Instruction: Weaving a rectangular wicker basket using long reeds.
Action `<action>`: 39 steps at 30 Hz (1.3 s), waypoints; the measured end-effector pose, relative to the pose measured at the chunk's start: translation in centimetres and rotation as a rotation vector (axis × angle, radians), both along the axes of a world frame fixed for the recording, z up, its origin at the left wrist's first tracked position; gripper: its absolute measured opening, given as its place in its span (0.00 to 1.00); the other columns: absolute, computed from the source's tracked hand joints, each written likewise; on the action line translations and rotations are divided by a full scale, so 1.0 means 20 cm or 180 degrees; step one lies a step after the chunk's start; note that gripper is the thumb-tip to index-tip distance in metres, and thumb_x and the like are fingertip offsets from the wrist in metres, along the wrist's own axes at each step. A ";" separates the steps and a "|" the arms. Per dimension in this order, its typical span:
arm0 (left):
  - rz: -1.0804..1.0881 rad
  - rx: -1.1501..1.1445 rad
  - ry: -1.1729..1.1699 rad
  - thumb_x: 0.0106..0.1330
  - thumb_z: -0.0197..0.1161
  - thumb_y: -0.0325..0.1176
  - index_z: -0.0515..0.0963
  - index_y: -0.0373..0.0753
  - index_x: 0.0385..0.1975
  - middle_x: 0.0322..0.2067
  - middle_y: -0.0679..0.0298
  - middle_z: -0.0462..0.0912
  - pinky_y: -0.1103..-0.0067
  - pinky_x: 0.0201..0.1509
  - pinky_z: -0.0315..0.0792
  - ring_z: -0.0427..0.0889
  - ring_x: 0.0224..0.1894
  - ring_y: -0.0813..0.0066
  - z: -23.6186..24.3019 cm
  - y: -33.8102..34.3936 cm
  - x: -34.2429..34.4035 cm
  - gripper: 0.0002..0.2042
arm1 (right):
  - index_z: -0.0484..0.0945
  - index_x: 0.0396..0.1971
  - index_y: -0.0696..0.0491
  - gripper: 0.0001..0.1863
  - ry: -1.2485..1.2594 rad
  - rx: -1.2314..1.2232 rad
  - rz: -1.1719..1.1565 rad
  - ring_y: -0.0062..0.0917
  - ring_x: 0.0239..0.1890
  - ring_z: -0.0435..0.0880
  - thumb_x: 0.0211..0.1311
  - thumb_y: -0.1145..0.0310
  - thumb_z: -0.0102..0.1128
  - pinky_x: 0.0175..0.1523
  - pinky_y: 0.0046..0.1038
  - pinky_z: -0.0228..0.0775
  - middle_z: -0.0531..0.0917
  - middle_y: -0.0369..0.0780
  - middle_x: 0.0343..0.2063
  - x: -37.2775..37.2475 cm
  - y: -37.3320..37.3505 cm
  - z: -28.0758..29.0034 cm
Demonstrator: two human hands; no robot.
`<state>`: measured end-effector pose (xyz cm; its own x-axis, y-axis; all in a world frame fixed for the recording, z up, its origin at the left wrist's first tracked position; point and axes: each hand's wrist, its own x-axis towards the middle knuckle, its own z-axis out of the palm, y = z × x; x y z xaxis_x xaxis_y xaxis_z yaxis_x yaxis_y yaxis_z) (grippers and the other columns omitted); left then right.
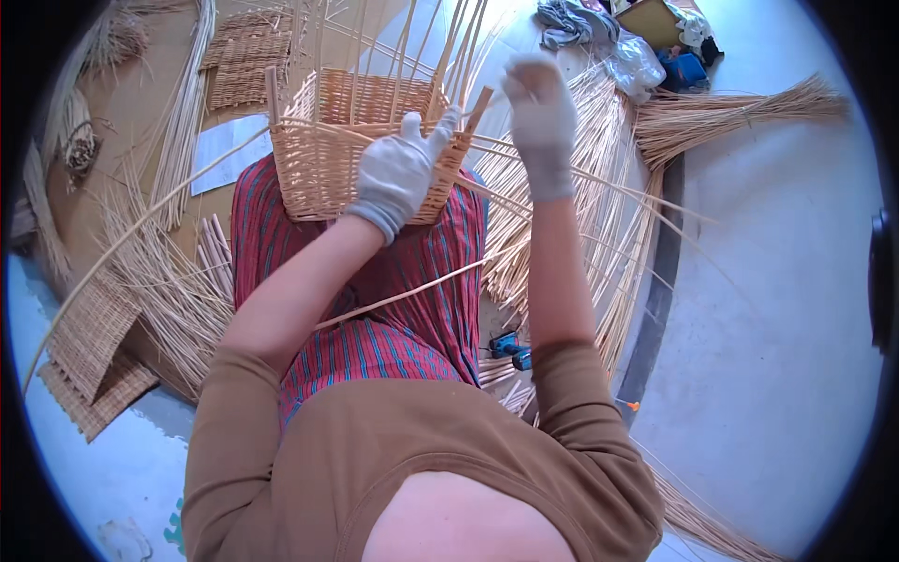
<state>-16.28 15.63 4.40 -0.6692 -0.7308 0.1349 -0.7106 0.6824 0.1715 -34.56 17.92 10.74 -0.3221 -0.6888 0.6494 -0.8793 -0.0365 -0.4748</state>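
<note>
A tan woven wicker basket point(309, 173) sits upright on the red striped cloth over my lap. Tall uncut stakes rise from its far side, and two thicker corner posts stand at its near corners. My left hand point(393, 178), in a pale glove, lies against the near wall toward the right corner. Two of its fingers stretch apart at the rim; the others are hidden. Raised to the right of the basket is my gloved right hand point(540, 112), its fingers curled. Whatever they may hold cannot be made out. Long loose strands point(609, 183) trail rightward from the corner.
Bundles of wicker rods point(740, 117) spread over the floor on the right. More rods point(164, 281) and woven panels point(253, 56) lie on the left. A blue power tool point(510, 350) rests right of my lap. Plastic bags point(637, 66) sit at the far right.
</note>
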 end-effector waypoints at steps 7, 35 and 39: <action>-0.0272 -0.0353 0.0392 0.66 0.49 0.25 0.67 0.64 0.66 0.36 0.61 0.73 0.71 0.27 0.77 0.80 0.25 0.68 -0.10 -0.05 -0.03 0.30 | 0.70 0.62 0.49 0.39 0.1774 0.1475 -0.1156 0.41 0.61 0.71 0.48 0.60 0.74 0.60 0.43 0.69 0.79 0.49 0.50 -0.36 0.01 -0.39; 0.0656 0.3114 0.2342 0.73 0.55 0.47 0.71 0.36 0.43 0.27 0.59 0.82 0.74 0.31 0.80 0.85 0.23 0.70 -0.11 -0.52 0.52 0.18 | 0.80 0.36 0.55 0.05 -0.3754 -0.0034 0.0298 0.15 0.28 0.79 0.63 0.73 0.67 0.34 0.18 0.71 0.84 0.33 0.29 0.31 0.17 -0.42; 0.0599 0.2879 0.2568 0.67 0.67 0.37 0.73 0.36 0.30 0.23 0.62 0.81 0.78 0.27 0.78 0.82 0.21 0.79 -0.14 -0.48 0.50 0.12 | 0.77 0.41 0.57 0.07 -0.2385 -0.0298 0.0396 0.13 0.37 0.79 0.65 0.74 0.62 0.44 0.19 0.73 0.83 0.35 0.36 0.38 0.01 -0.28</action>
